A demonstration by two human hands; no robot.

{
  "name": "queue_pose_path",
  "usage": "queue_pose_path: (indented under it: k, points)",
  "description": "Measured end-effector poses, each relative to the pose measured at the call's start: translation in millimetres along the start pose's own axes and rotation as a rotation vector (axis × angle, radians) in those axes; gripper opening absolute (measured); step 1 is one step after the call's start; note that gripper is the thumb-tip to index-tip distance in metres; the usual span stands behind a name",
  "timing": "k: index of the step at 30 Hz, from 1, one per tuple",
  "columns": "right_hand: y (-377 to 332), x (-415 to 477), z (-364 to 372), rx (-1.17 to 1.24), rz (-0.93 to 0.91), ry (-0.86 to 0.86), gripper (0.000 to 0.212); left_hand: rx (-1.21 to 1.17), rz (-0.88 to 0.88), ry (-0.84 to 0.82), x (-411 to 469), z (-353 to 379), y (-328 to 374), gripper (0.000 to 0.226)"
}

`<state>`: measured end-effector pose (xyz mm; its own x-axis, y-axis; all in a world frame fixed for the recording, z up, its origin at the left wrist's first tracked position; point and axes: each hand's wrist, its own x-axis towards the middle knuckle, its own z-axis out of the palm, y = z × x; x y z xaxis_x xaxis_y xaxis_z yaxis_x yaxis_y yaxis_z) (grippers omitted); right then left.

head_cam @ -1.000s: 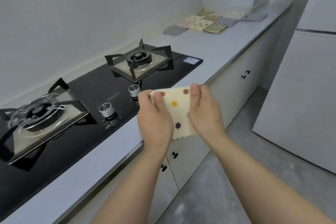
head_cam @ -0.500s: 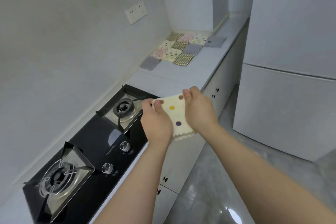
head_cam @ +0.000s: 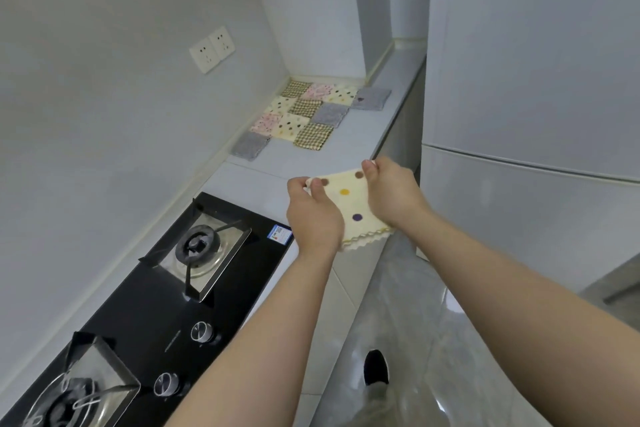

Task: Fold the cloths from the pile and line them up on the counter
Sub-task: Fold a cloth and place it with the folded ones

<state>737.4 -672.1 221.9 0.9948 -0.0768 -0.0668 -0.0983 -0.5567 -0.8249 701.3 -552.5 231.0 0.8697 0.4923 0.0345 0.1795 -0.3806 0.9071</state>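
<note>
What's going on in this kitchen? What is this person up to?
A person is folding small cloths. Their left hand and right hand each pinch a top corner of a cream dotted cloth, held in the air near the far end of the gas hob. Further along the counter, a batch of folded cloths already lies in neat rows by the wall.

Pale grey wall (head_cam: 104,62), double socket (head_cam: 212,49). Black glass stove (head_cam: 166,305) with two burners and two knobs. Tall white fridge (head_cam: 536,80) opposite. Glossy grey floor (head_cam: 415,305), narrow aisle.
</note>
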Motion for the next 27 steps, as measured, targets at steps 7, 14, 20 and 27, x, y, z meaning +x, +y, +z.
queue_pose_path:
  k: [7,14,20,27]
  points:
    - [5,100,26,-0.329,-0.131,-0.118,0.032,-0.083,-0.123,0.002,92,55,-28,0.016]
    - [19,206,50,-0.471,-0.104,-0.226,0.027,-0.062,-0.285,-0.026,180,115,-41,0.016]
    - [44,281,74,-0.268,0.109,-0.256,0.027,-0.007,-0.424,-0.028,229,159,-56,0.016]
    - [80,364,116,-0.258,0.17,-0.445,0.03,0.114,-0.579,-0.002,293,209,-81,0.017]
